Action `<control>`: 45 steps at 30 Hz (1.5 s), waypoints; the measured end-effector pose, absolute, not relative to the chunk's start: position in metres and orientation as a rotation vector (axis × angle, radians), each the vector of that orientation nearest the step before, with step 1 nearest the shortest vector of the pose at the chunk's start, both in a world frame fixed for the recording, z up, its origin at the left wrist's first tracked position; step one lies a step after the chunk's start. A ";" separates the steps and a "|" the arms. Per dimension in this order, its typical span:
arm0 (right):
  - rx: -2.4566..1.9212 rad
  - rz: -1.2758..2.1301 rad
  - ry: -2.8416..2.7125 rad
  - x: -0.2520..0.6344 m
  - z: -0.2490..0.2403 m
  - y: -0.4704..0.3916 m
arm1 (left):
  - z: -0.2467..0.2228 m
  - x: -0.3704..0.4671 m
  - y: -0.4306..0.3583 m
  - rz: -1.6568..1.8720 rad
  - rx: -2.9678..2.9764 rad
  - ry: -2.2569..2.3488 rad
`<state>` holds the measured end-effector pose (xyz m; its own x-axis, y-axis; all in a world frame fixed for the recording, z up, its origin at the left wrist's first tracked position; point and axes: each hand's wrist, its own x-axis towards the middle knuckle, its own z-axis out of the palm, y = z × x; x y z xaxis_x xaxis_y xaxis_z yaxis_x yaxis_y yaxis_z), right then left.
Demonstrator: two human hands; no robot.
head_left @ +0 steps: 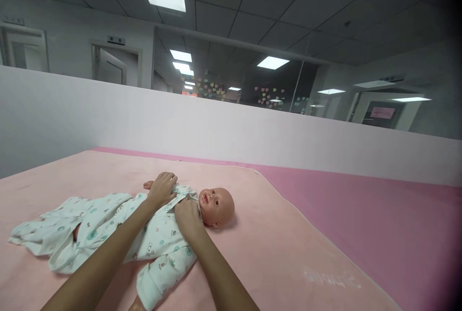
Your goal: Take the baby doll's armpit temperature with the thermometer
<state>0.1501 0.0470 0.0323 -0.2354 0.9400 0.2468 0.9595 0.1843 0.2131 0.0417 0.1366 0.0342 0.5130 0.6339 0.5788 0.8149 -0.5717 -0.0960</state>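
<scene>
A baby doll point(217, 206) lies on its back, its bald head to the right, dressed in a white patterned outfit point(159, 236). My left hand point(163, 189) rests on the far side of the doll's chest, fingers bent over the cloth near the doll's far hand point(147, 185). Just below the doll's chin, my right hand point(187, 212) is closed at the outfit's collar, its fingertips partly hidden. A flap of cloth shows between my two hands. The outfit's legs spread out toward the left.
Beneath the doll is a peach blanket point(281, 253) over a pink mat point(342, 205). A low white wall point(216, 128) runs behind it. Beyond stand a window with heart stickers and several doorways.
</scene>
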 end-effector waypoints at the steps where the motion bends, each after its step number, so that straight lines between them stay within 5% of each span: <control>1: -1.907 -0.497 -2.373 0.149 0.031 0.048 | 0.036 0.043 0.132 -0.700 -2.456 -1.225; 13: -1.912 -0.519 -2.119 0.156 0.016 0.039 | 0.023 0.043 0.097 -0.893 -2.479 -1.596; 24: -1.227 -0.575 -1.723 0.227 0.019 0.019 | 0.015 0.039 0.098 -0.958 -2.499 -1.611; 33: -1.347 -0.077 -1.478 0.295 0.034 0.042 | 0.014 0.039 0.100 -1.006 -2.486 -1.579; 45: -1.145 0.180 -1.641 0.297 0.043 0.034 | 0.017 0.041 0.096 -0.992 -2.453 -1.581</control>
